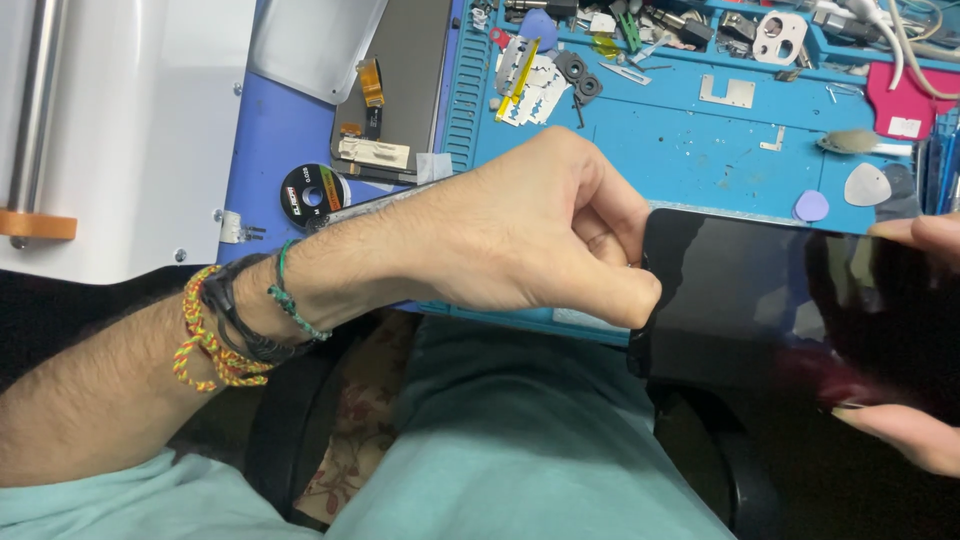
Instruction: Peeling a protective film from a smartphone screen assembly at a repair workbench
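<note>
Head view shows your left hand (540,240) pinched closed on the near-left edge of one black phone (760,300); your right hand (915,330) clamps its right end, held over your lap; the screen looks unlifted, so separation seems barely begun; two picks (868,185) lie on the far blue mat (650,150).

Cut off by the right picture edge — most of the right hand (915,340); blurred — the dark phone's (745,300) right end; hidden behind the left hand (540,235) — its left edge.

The tabletop's blue silicone mat (680,150) carries razor blades (525,95), plastic picks (866,185), a soft brush (860,142), and small metal brackets (727,91).
</note>
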